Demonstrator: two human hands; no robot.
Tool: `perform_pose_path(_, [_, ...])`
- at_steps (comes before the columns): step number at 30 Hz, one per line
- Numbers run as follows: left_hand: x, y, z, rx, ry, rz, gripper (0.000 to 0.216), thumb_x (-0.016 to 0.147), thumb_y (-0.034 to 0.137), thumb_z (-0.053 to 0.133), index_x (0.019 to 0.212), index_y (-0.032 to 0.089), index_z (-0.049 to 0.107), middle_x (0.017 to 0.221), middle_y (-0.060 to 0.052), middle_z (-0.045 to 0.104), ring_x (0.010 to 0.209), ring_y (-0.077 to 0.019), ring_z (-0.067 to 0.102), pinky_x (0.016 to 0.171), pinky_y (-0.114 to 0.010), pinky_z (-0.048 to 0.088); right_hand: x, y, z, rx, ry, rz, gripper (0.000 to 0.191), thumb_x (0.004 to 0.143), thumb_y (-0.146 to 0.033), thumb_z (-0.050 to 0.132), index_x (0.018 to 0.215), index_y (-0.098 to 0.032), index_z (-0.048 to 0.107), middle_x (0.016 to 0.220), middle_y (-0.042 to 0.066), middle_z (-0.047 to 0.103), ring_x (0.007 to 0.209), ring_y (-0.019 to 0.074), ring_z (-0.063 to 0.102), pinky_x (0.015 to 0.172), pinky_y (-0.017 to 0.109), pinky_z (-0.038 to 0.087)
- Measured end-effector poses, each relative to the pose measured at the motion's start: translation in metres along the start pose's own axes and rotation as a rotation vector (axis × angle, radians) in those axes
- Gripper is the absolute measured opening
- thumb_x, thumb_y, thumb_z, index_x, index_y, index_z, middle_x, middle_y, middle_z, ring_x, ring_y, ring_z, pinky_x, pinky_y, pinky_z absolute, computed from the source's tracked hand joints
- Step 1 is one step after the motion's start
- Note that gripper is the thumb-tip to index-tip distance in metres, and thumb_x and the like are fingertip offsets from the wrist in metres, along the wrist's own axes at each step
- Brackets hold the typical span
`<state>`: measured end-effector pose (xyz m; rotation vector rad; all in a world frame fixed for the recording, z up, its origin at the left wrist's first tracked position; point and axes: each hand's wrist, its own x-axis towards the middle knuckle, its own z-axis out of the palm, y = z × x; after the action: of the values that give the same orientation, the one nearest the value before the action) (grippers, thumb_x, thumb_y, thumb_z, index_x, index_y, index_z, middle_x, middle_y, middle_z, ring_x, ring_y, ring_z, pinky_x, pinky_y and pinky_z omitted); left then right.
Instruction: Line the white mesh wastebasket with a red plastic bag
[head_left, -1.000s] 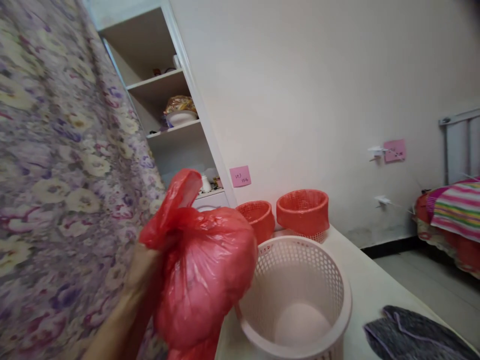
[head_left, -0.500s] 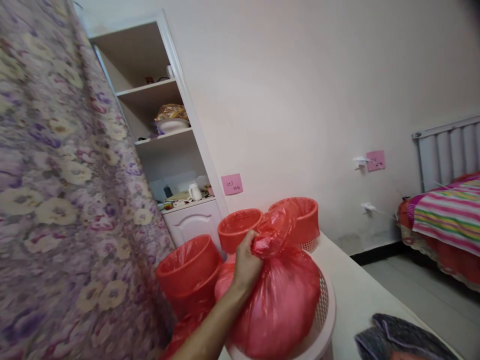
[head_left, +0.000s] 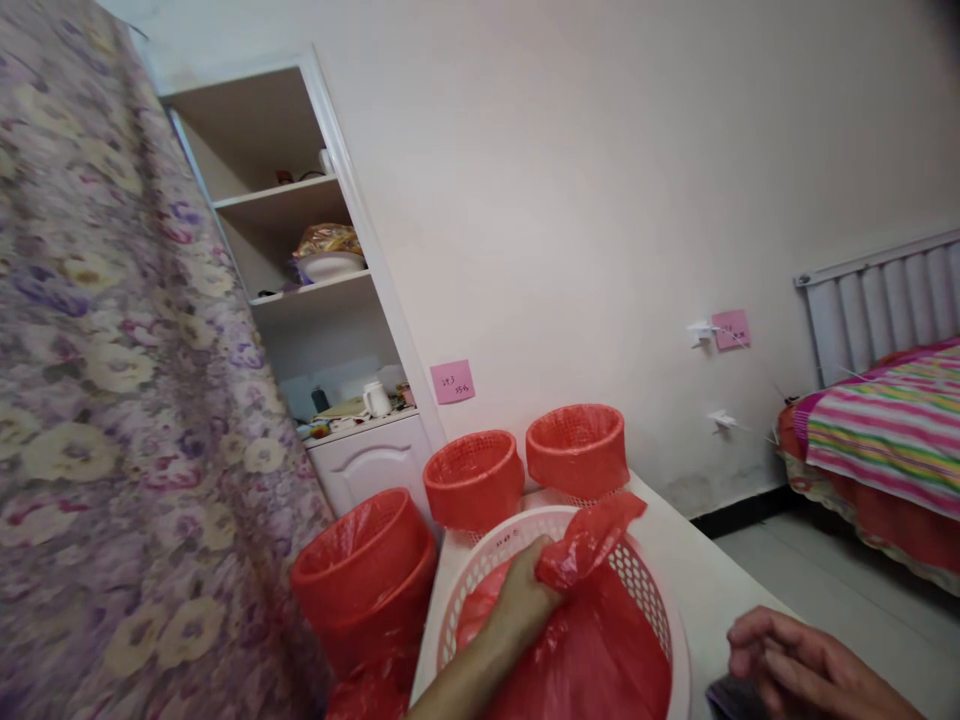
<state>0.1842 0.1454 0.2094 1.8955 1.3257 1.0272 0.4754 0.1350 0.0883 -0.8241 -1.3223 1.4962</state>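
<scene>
A: Head view first: what's different from a moment ago?

B: The red plastic bag (head_left: 592, 640), which was held up above the pale lattice basket (head_left: 660, 610), now sits down inside it, filling the bowl. The left hand (head_left: 517, 605) has gone down with it, fingers pinched on the bag's gathered neck. So the lining looks begun, though the bag isn't spread over the rim yet.

A: And the other hand?

B: The right hand (head_left: 795, 665) has come in just right of the basket, fingers loosely curled over a dark cloth (head_left: 720, 695) on the white surface (head_left: 697, 560); I can't tell whether it grips it.

A: Materials?

B: Thin, glossy, crinkled film in the bag; stiff perforated plastic in the round basket. Behind the basket stand two lined baskets (head_left: 577, 450), another (head_left: 360, 555) to its left beside a flowered curtain (head_left: 112, 400).
</scene>
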Motion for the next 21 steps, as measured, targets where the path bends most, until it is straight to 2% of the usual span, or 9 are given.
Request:
perform_pose_path(3, [0.0, 0.001, -0.007, 0.082, 0.027, 0.03, 0.019, 0.071, 0.017, 0.061, 0.088, 0.02, 0.066, 0.096, -0.007, 0.074, 0.093, -0.026, 0.066, 0.083, -0.038, 0.048, 0.014, -0.006, 0.008, 0.03, -0.039, -0.053, 0.038, 0.077, -0.057, 0.068, 0.094, -0.023, 0.068, 0.085, 0.006, 0.071, 0.061, 0.0159, 0.06, 0.06, 0.029, 0.046])
perform_pose_path(6, [0.001, 0.005, -0.02, 0.19, 0.079, 0.056, 0.025, 0.064, 0.007, 0.055, 0.083, 0.02, 0.065, 0.091, -0.006, 0.073, 0.091, -0.0264, 0.064, 0.085, -0.04, 0.045, 0.025, -0.017, 0.022, -0.047, -0.074, -0.119, 0.035, 0.078, -0.054, 0.068, 0.095, -0.024, 0.067, 0.088, 0.006, 0.071, 0.064, 0.0169, 0.061, 0.062, 0.031, 0.048])
perform_pose_path(8, [0.001, 0.009, -0.025, 0.228, 0.125, 0.091, 0.027, 0.064, 0.005, 0.051, 0.081, 0.022, 0.063, 0.089, -0.004, 0.072, 0.089, -0.0245, 0.062, 0.083, -0.037, 0.043, 0.029, -0.029, 0.033, -0.126, -0.068, -0.162, 0.034, 0.081, -0.054, 0.065, 0.099, -0.024, 0.067, 0.091, 0.007, 0.072, 0.073, 0.0194, 0.063, 0.07, 0.032, 0.05])
perform_pose_path(11, [0.002, 0.015, -0.024, 0.22, 0.202, 0.123, 0.026, 0.075, 0.01, 0.048, 0.093, 0.024, 0.061, 0.097, -0.002, 0.071, 0.093, -0.0212, 0.062, 0.082, -0.033, 0.043, 0.033, -0.05, 0.049, -0.302, -0.05, -0.244, 0.032, 0.086, -0.05, 0.061, 0.106, -0.025, 0.067, 0.098, 0.006, 0.072, 0.093, 0.0239, 0.064, 0.085, 0.035, 0.049])
perform_pose_path(13, [0.003, 0.013, -0.02, 0.217, 0.189, 0.101, 0.023, 0.077, 0.014, 0.05, 0.095, 0.023, 0.061, 0.099, -0.003, 0.072, 0.094, -0.0217, 0.063, 0.082, -0.032, 0.044, 0.036, -0.061, 0.057, -0.438, -0.041, -0.331, 0.029, 0.089, -0.046, 0.058, 0.106, -0.025, 0.067, 0.103, 0.006, 0.07, 0.099, 0.0252, 0.062, 0.09, 0.037, 0.046])
perform_pose_path(15, [0.001, 0.01, -0.018, 0.232, 0.126, 0.071, 0.015, 0.074, 0.017, 0.058, 0.087, 0.021, 0.063, 0.093, -0.003, 0.073, 0.089, -0.0229, 0.065, 0.078, -0.033, 0.045, 0.04, -0.067, 0.063, -0.506, -0.058, -0.367, 0.028, 0.09, -0.044, 0.056, 0.105, -0.024, 0.067, 0.102, 0.006, 0.069, 0.096, 0.0249, 0.062, 0.089, 0.038, 0.046])
perform_pose_path(18, [-0.006, 0.01, -0.026, 0.262, 0.076, 0.073, 0.013, 0.069, 0.019, 0.065, 0.082, 0.02, 0.062, 0.086, -0.002, 0.071, 0.081, -0.0213, 0.062, 0.071, -0.031, 0.044, 0.05, -0.069, 0.07, -0.379, -0.105, -0.29, 0.035, 0.088, -0.047, 0.059, 0.111, -0.021, 0.063, 0.103, 0.007, 0.069, 0.086, 0.0221, 0.063, 0.08, 0.036, 0.05])
perform_pose_path(21, [-0.018, 0.023, -0.043, 0.3, 0.039, 0.127, 0.023, 0.066, 0.013, 0.066, 0.087, 0.02, 0.062, 0.09, -0.002, 0.068, 0.084, -0.0196, 0.06, 0.075, -0.029, 0.044, 0.059, -0.072, 0.081, -0.116, -0.164, -0.233, 0.058, 0.081, -0.048, 0.068, 0.13, -0.024, 0.049, 0.122, 0.01, 0.063, 0.077, 0.0181, 0.066, 0.068, 0.032, 0.053])
